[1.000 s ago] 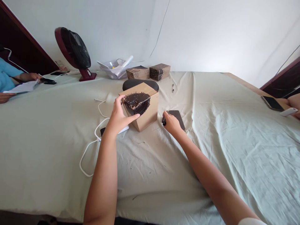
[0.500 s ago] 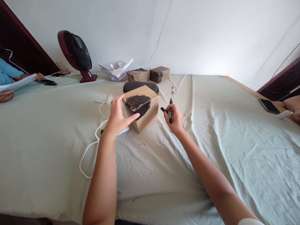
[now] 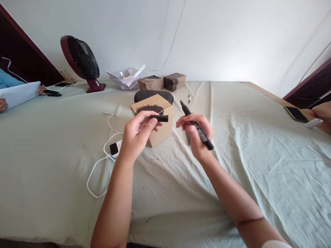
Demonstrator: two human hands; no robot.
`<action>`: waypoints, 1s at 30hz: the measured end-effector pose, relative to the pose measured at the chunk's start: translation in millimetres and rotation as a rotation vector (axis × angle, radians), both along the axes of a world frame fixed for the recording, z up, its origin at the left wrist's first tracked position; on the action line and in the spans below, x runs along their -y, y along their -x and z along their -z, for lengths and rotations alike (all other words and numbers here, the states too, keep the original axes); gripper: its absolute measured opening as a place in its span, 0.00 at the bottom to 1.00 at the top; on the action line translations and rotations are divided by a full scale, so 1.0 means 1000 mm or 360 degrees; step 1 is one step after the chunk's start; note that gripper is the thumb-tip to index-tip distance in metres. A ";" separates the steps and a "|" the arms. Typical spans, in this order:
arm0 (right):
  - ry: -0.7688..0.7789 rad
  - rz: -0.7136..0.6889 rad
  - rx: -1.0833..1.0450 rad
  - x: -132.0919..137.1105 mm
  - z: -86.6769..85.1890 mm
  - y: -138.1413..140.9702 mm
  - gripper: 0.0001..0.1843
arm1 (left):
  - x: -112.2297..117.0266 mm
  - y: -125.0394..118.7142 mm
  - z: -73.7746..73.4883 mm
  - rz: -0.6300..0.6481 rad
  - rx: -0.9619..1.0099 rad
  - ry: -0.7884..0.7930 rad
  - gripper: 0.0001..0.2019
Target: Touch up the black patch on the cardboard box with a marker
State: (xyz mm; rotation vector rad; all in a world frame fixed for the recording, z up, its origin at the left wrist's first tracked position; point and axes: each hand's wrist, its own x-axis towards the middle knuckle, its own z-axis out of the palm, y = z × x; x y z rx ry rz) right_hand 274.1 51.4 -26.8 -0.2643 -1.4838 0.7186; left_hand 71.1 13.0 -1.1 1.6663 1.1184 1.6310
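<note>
My left hand (image 3: 139, 132) pinches a black marker cap (image 3: 159, 118), held level in front of the cardboard box (image 3: 161, 132). To the right of the box, my right hand (image 3: 198, 134) grips a black marker (image 3: 197, 125) whose tip points up and to the left. Cap and marker are apart. A dark, spiky-edged scribbled patch (image 3: 148, 109) covers part of the box's top and front; my left hand hides some of it. Directly behind the box lies a black case (image 3: 141, 95).
Two scribbled boxes (image 3: 174, 82) and a clear plastic basket (image 3: 126, 81) stand near the wall, with a fan (image 3: 81, 60) at left. A white device (image 3: 115, 148) with a cable lies left of the box. A person with papers (image 3: 20, 93) sits at left; a phone (image 3: 296, 114) lies at right.
My left hand has let go of the box and now holds the cap, which was in my right hand. The marker has tilted and come nearer in my right hand.
</note>
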 end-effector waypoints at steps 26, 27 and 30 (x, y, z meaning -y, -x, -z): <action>0.0793 -0.0500 -0.0100 0.004 -0.002 0.005 0.09 | 0.001 -0.003 0.001 0.0341 -0.0383 0.0347 0.18; 0.0811 -0.0475 -0.0104 0.003 0.000 0.007 0.09 | 0.000 -0.003 0.002 0.0371 -0.0412 0.0369 0.18; 0.0856 -0.0429 -0.0116 0.000 0.007 0.010 0.11 | -0.003 -0.001 0.003 0.0417 -0.0509 0.0421 0.17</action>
